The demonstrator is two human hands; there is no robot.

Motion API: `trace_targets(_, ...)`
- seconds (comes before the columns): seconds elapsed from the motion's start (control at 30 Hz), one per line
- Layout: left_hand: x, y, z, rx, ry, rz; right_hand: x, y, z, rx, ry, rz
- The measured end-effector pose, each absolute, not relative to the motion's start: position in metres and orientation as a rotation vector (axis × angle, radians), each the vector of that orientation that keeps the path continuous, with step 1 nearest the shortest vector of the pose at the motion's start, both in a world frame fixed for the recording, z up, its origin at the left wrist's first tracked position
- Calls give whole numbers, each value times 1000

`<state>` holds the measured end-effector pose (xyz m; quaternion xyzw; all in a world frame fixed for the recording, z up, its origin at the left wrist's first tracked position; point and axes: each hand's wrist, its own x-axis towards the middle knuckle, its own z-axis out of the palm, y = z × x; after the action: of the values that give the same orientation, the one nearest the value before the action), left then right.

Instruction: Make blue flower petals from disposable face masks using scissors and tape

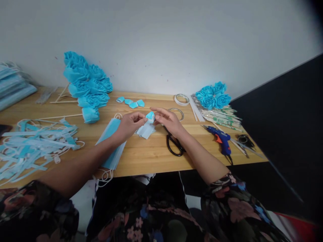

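Between my two hands, over the middle of the table, is a small folded blue-and-white piece of mask fabric. My left hand pinches its left edge between thumb and fingers. My right hand grips its right side with the thumb, the index finger stretched above it. Just below lie cut pieces of pale mask fabric. Black-handled scissors rest beneath my right wrist, their blades partly hidden by the hand. A stack of blue face masks lies under my left forearm.
Blue fabric flowers on sticks stand at the back left, above a heap of cut strips. Several folded petals lie behind my hands. At right are tape rolls, more flowers, wrapped sticks and a blue glue gun.
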<state>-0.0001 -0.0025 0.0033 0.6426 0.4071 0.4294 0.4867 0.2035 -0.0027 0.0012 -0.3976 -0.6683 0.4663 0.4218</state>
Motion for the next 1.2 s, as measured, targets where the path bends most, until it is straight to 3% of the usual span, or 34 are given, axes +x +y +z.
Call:
trace_targets(0.53,-3,2,1,1609,1023,975,208,0,2,-1003,-1589,1131)
trace_targets(0.83,-52,45,26,1805,1512,1316,215,0,6,-1097,-1501,935)
trace_targets(1.03,-74,65,6,2322,1805,776,214,0,6,-1096,-1467,912)
trace_targets(1.2,-77,70,-1,2328,1809,759,215,3,2,-1114,-1435,911)
